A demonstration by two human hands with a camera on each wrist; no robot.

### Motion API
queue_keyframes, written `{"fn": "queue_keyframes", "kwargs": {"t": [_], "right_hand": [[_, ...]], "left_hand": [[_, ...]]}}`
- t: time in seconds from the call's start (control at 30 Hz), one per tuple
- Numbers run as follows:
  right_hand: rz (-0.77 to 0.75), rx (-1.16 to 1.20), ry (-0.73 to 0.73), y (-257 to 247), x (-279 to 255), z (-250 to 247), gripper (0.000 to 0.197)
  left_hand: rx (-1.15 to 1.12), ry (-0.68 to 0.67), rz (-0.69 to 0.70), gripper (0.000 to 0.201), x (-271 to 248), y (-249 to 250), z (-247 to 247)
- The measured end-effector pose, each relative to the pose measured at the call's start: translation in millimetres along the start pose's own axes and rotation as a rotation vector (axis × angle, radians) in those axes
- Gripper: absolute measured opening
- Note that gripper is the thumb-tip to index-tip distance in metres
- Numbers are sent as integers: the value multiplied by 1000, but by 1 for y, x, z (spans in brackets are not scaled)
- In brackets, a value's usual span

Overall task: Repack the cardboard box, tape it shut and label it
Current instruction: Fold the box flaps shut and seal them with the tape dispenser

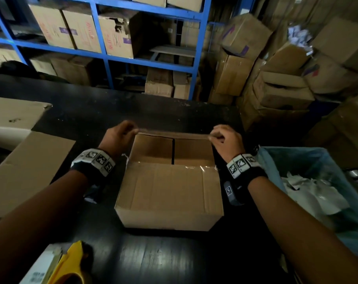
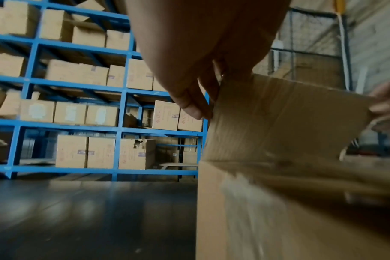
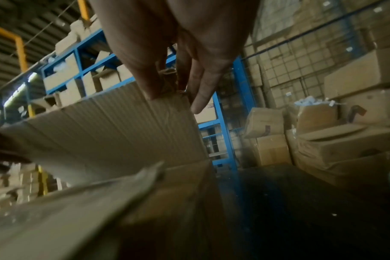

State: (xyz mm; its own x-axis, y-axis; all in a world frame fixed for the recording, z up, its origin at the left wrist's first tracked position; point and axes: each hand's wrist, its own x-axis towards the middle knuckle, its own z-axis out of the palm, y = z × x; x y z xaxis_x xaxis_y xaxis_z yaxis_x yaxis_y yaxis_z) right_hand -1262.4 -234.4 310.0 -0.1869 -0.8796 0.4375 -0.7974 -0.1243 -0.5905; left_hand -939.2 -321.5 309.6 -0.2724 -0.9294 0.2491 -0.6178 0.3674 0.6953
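Standing upright at the far edge of the cardboard box, the far flap is pinched at its two top corners, one by the left hand, one by the right hand, fingers curled round the edge. The box is set mid-table; the near flap is already folded in. An even two-corner grip probably allows the flap to be folded down square. Inside, nothing can be made out.

Your cardboard box is matt, ribbed corrugated board with a glossy clear tape scrap; your table shows dark, faintly glossy wood.
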Motion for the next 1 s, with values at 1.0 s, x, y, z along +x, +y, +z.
{"fn": "queue_keyframes", "kwargs": {"t": [1.0], "right_hand": [[205,-170,-282,-62,-108,32,27]], "left_hand": [[374,-64,-101,43,-185,-12,21]]}}
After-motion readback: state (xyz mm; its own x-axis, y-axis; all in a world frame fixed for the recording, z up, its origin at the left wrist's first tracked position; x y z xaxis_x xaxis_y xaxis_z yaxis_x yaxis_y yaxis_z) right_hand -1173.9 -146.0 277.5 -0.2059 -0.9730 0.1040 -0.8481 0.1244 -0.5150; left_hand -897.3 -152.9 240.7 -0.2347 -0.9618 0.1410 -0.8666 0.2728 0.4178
